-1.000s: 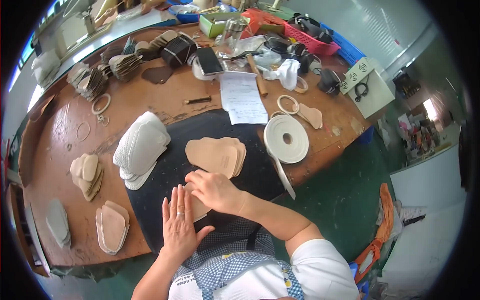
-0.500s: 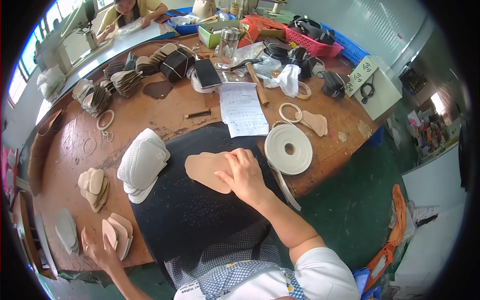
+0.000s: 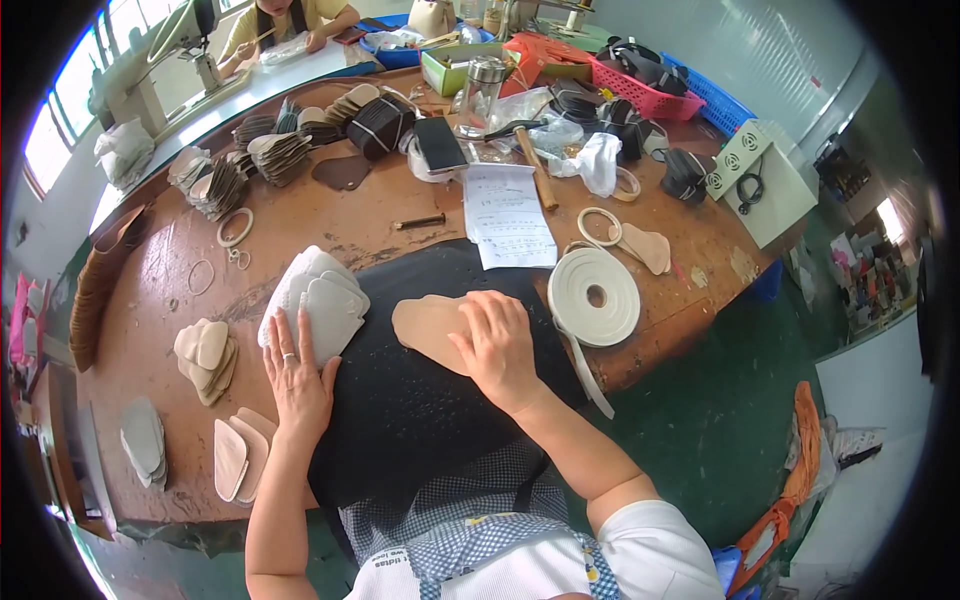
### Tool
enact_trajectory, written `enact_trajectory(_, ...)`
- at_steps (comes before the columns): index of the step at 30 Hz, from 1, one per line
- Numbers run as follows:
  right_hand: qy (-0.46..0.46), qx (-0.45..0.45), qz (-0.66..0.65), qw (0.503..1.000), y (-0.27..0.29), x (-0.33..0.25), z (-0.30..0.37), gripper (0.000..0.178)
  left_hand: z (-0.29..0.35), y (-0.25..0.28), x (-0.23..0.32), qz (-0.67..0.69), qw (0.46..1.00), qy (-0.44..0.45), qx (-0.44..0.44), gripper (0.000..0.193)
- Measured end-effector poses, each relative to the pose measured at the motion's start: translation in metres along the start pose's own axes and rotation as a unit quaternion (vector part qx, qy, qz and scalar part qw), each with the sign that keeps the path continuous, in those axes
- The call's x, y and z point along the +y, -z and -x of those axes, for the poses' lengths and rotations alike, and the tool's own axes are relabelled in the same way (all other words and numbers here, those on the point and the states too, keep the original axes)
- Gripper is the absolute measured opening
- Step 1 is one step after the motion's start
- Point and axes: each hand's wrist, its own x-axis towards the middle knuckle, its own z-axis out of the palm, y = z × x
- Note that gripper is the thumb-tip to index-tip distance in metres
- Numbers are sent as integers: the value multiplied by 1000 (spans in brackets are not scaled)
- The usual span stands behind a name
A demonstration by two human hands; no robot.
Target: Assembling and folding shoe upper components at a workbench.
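Observation:
On the black mat (image 3: 400,440) lies a flat tan shoe-insole-shaped piece (image 3: 428,328). My right hand (image 3: 503,355) is over its right end, fingers bent and held close together, thumb on the piece; what is under the palm is hidden. My left hand (image 3: 300,385), with a ring on one finger, rests its spread fingers on the near left part of a stack of white insole-shaped pieces (image 3: 325,290). Nearer me on the left are pinkish tan pieces (image 3: 235,460), a small pile of beige pieces (image 3: 208,365) and grey pieces (image 3: 143,445).
Right of the mat sits a roll of white tape (image 3: 570,300), its end hanging over the table edge. Beyond are written paper (image 3: 510,225), a hammer (image 3: 537,170), a glass jar (image 3: 480,105) and several bundled stacks. A person (image 3: 290,25) sits across the table.
My left hand has moved up and right from the pinkish tan pieces to the white stack. My right hand stays on the tan piece. The whole view has shifted slightly.

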Motion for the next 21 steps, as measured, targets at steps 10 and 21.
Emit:
enact_trajectory(10,-65,-29,-24,997,5,5,-1,31,9,15,5,68,988,-4,135,50)
enact_trajectory(21,-66,-64,-44,995,6,8,-5,29,45,65,18,192,971,76,117,34)
